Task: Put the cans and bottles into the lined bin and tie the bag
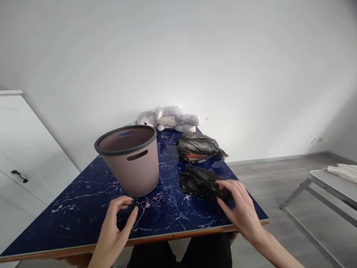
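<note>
My right hand [238, 206] has its thumb and fingers around the near right end of a crumpled black plastic bag [198, 181], which lies on the table. My left hand [118, 219] hovers over the table's front part, thumb and fingers curved and apart, holding nothing. Just beyond it stands an upright pinkish-brown trash bin [134, 173] with a dark grey rim and cut-out handles. Its bottom inside is hidden from view. Behind the black bag lies a filled, knotted dark garbage bag [198, 148], with reddish contents showing through.
A grey plush toy [170, 118] lies at the back against the white wall. The table [80, 219] has a blue marbled top and a wooden front edge. To the left stands a white cabinet [30, 160]; to the right, a folding table [334, 182] with a white cloth.
</note>
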{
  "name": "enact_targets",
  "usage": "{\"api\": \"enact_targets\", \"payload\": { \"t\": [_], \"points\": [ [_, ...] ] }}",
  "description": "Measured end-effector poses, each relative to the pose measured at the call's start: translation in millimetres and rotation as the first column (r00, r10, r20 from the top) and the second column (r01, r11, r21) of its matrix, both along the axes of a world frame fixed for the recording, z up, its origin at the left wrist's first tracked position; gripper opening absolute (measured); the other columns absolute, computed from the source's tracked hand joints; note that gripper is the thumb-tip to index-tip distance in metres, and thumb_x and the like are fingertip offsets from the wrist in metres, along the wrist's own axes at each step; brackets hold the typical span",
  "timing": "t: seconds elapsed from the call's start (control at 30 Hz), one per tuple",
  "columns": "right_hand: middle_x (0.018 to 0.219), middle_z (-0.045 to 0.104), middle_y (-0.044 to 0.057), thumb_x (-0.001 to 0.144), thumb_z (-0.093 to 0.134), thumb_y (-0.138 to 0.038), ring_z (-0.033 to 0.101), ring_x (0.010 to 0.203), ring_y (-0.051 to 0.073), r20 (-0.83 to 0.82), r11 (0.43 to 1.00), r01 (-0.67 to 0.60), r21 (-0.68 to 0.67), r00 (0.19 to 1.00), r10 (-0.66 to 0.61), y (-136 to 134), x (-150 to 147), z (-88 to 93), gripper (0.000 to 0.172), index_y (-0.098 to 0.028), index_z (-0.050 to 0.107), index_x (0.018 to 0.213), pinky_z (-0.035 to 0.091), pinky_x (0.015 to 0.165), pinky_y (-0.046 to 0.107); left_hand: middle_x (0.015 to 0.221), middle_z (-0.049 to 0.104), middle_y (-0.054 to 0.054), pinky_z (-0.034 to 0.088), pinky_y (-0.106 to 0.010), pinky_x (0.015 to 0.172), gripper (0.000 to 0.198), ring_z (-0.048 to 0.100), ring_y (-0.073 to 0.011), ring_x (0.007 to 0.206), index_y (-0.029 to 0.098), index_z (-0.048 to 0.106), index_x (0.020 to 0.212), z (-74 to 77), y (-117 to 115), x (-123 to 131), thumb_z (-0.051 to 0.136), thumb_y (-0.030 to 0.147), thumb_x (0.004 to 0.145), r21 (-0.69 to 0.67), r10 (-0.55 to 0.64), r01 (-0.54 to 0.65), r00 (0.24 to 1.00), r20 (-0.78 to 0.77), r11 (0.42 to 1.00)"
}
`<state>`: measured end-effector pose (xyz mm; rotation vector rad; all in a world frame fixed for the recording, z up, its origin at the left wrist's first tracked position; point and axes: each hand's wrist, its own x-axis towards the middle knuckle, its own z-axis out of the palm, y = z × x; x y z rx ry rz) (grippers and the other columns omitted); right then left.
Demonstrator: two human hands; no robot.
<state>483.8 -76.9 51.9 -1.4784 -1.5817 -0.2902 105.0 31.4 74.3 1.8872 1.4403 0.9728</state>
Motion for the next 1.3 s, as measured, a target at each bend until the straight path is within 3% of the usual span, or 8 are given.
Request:
{"api": "enact_targets", "payload": {
  "t": [0.13,0.23,0.4,0.57,0.67,0.77,1.07,1.3],
  "points": [
    [0.131,0.073,0.011,0.103,0.059,-0.018,0.071,0.120,0.028,0.137,0.928,-0.360,-0.092,0.919,0.370,-23,-50,26.8,0.049,-0.028,0.051,0.150,0.061,0.100,0.042,0.107,0.073,-0.010,0.058,-0.039,0.085,0.045,0.071,-0.0269,0.092,0.032,0.056,0.136,8.6,-16,32,0.050,0.062,0.103,-0.178,-0.382,0.373,0.924,-0.020,0.911],
    [0.140,0.071,0.011,0.106,0.062,-0.032,0.071,0.125,0.026,0.177,0.816,-0.537,-0.215,0.800,0.573,-33,-72,40.2,0.053,-0.027,0.045,0.156,0.062,0.102,0.034,0.088,0.072,-0.004,0.054,-0.035,0.071,0.060,0.067,-0.0222,0.070,0.029,0.033,0.158,13.1,-13,61,0.039,0.060,0.108,-0.223,-0.369,0.377,0.926,0.080,0.899],
    [0.135,0.071,0.011,0.106,0.060,-0.029,0.075,0.114,0.026,-0.009,0.907,-0.354,-0.227,0.932,0.362,-33,-75,32.2,0.048,-0.031,0.045,0.151,0.065,0.093,0.035,0.092,0.074,-0.006,0.056,-0.036,0.073,0.072,0.072,-0.0249,0.080,0.026,0.033,0.158,2.6,-1,87,0.056,0.061,0.100,-0.214,-0.364,0.388,0.920,0.144,0.896],
    [0.116,0.071,0.010,0.102,0.066,-0.036,0.073,0.099,0.028,-0.015,0.929,-0.230,-0.291,0.972,0.236,-21,-80,17.7,0.036,-0.028,0.056,0.135,0.064,0.079,0.040,0.088,0.072,-0.007,0.058,-0.035,0.075,0.048,0.073,-0.0284,0.089,0.027,0.062,0.130,-1.9,-5,87,0.054,0.064,0.101,-0.177,-0.402,0.418,0.908,0.119,0.891],
    [0.091,0.068,0.005,0.106,0.057,-0.028,0.068,0.080,0.025,0.025,0.930,-0.213,-0.298,0.973,0.230,-17,-83,15.0,0.006,-0.026,0.062,0.106,0.058,0.069,0.039,0.088,0.070,-0.008,0.057,-0.035,0.075,0.040,0.070,-0.0285,0.090,0.027,0.069,0.104,9.8,-8,82,0.056,0.064,0.099,-0.124,-0.371,0.385,0.920,0.125,0.914],
    [0.084,0.066,0.003,0.107,0.053,-0.026,0.065,0.073,0.022,0.005,0.935,-0.230,-0.270,0.971,0.240,-19,-83,17.5,0.015,-0.025,0.061,0.095,0.053,0.065,0.036,0.090,0.067,-0.007,0.056,-0.032,0.078,0.039,0.067,-0.0255,0.089,0.026,0.067,0.087,29.2,-10,75,0.058,0.063,0.099,-0.055,-0.326,0.338,0.932,0.156,0.940],
    [0.084,0.071,0.003,0.105,0.059,-0.032,0.070,0.076,0.021,-0.276,0.939,-0.320,-0.123,0.920,0.278,-38,-75,41.9,0.011,-0.028,0.065,0.098,0.059,0.068,0.031,0.080,0.064,-0.004,0.057,-0.033,0.079,0.040,0.064,-0.0247,0.084,0.027,0.065,0.084,78.9,-22,65,0.056,0.063,0.099,-0.036,-0.326,0.346,0.910,0.256,0.937],
    [0.087,0.071,0.002,0.103,0.064,-0.052,0.069,0.070,0.019,-0.466,0.903,-0.358,-0.238,0.858,0.217,-43,-75,69.2,0.026,-0.030,0.059,0.118,0.057,0.060,0.028,0.073,0.054,-0.001,0.049,-0.029,0.063,0.044,0.052,-0.0185,0.065,0.027,0.057,0.077,97.5,-34,77,0.054,0.064,0.100,0.013,-0.366,0.374,0.899,0.242,0.927]
  ]
}}
